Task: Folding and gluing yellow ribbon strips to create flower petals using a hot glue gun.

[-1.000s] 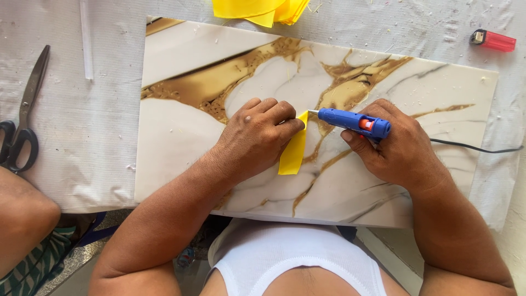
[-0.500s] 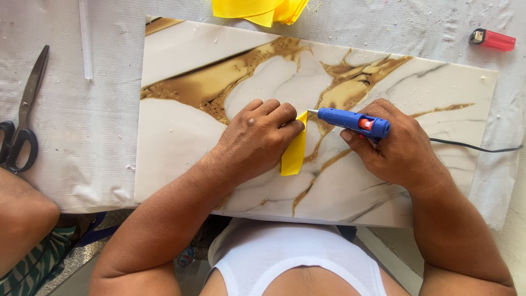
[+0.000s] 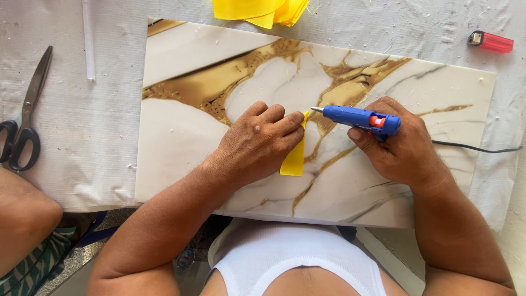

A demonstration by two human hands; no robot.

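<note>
Both hands work at gluing: left hand (image 3: 257, 142) pins the yellow strip (image 3: 293, 159) on the marble board (image 3: 181, 137), right hand (image 3: 397, 148) grips the blue glue gun (image 3: 356, 117) (nozzle at nine o'clock, seemingly touching the strip's tip), so a steady bead comes next

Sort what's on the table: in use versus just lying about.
In use: glue gun in right hand; yellow strip under left hand; marble slab.
Lying about: scissors, lighter, yellow pile, white stick.
</note>
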